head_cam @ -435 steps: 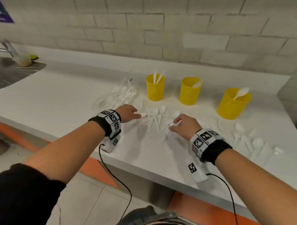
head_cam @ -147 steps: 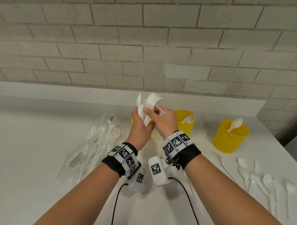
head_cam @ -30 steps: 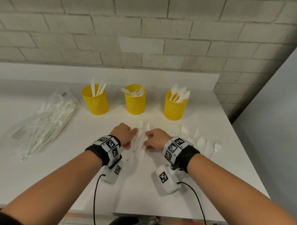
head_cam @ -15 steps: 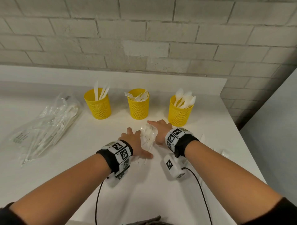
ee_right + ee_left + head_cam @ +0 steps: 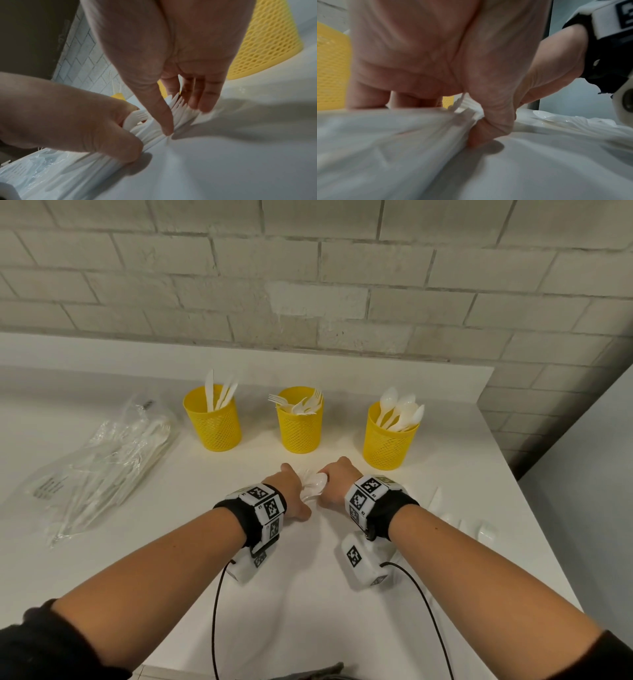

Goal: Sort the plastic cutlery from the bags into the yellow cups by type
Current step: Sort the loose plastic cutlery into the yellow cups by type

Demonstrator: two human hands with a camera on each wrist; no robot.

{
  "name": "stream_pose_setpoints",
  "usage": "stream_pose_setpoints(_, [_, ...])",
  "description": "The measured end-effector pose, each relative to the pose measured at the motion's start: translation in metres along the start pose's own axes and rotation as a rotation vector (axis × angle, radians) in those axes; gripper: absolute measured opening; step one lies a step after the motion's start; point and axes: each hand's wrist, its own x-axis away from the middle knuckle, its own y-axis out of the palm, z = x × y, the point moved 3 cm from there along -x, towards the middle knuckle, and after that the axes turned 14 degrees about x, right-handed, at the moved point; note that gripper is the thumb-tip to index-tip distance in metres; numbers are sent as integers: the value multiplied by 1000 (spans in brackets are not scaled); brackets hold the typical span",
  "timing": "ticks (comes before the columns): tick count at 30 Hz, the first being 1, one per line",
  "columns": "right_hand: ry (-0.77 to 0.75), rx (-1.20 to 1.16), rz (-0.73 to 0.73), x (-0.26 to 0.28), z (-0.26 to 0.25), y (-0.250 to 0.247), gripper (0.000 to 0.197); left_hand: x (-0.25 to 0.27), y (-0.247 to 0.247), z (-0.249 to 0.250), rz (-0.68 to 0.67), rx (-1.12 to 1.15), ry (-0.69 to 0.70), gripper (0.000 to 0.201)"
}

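Three yellow mesh cups stand in a row at the back: the left cup [image 5: 213, 422] has knives, the middle cup [image 5: 300, 426] forks, the right cup [image 5: 389, 440] spoons. Just in front of them, a bundle of white forks and spoons [image 5: 312, 487] lies between my two hands on the counter. My left hand [image 5: 294, 492] grips it from the left, thumb curled under. My right hand [image 5: 331, 484] pinches it from the right; in the right wrist view the bundle [image 5: 150, 135] sits between its thumb and fingers [image 5: 200, 104]. The clear cutlery bags [image 5: 102, 467] lie at the left.
A few loose white pieces [image 5: 462, 522] lie on the white counter [image 5: 308, 611] right of my right wrist, near the right edge. A brick wall backs the counter. Cables run from both wrist units toward the front edge.
My left hand, spread flat on the counter half a second ago, has curled round the bundle. The right hand has closed in from the other side, and both hands have drawn together.
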Motion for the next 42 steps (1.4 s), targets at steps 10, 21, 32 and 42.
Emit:
stream_pose_setpoints(10, [46, -40, 60, 6, 3, 1, 47, 3, 13, 0, 49, -178, 157, 58])
stream_pose_setpoints(21, [-14, -441, 54, 11, 17, 0, 54, -1, 9, -10, 52, -129, 259, 37])
stream_pose_setpoints(32, [-34, -900, 380, 29, 19, -44, 59, 6, -56, 1, 29, 660, 490, 28])
stream_pose_setpoints(42, [-133, -1153, 447, 36, -16, -83, 32, 16, -75, 17, -397, 1345, 505, 14])
